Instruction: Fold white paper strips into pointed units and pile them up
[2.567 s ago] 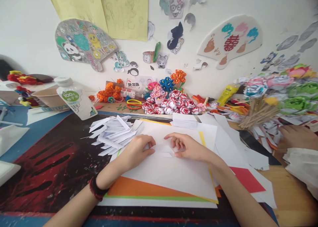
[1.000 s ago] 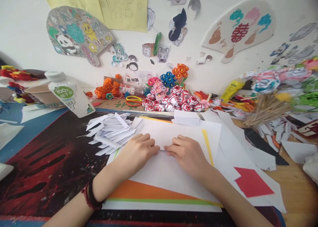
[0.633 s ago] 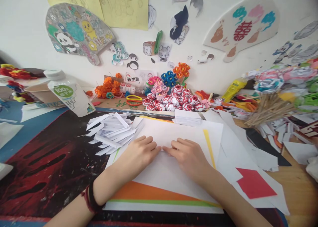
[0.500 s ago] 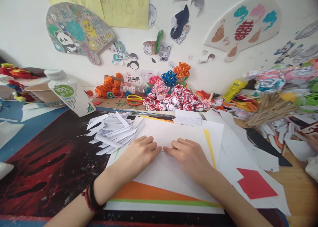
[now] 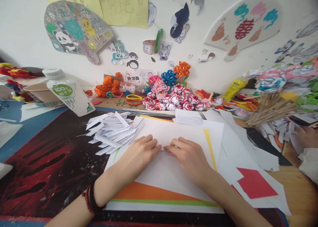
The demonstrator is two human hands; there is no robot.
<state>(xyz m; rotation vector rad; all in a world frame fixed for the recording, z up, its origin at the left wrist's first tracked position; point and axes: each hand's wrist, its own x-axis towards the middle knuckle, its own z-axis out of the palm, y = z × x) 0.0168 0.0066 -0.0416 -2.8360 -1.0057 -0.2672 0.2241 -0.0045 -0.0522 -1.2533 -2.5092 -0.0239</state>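
My left hand (image 5: 146,150) and my right hand (image 5: 184,153) meet fingertip to fingertip over a stack of paper. Both have curled fingers, pinching a small white paper strip (image 5: 162,148); only a thin edge of it shows between them. Beneath lies a large white sheet (image 5: 171,177), on top of orange paper (image 5: 149,191) and other coloured sheets. Left of the hands is a loose heap of folded white paper strips (image 5: 111,132). At the stack's back edge sits a neat pile of small white paper pieces (image 5: 188,117).
Red-and-white paper flowers (image 5: 174,99) line the back by the wall. A white bottle (image 5: 71,92) stands at back left. White sheets and a red paper piece (image 5: 257,183) spread to the right. Another person's hand (image 5: 307,137) is at the right edge, near paper scraps and a stick bundle (image 5: 270,109).
My hands stay almost in place, with only slight shifts of the fingers. At the right edge, the other person's hand and sleeve have come further into view.
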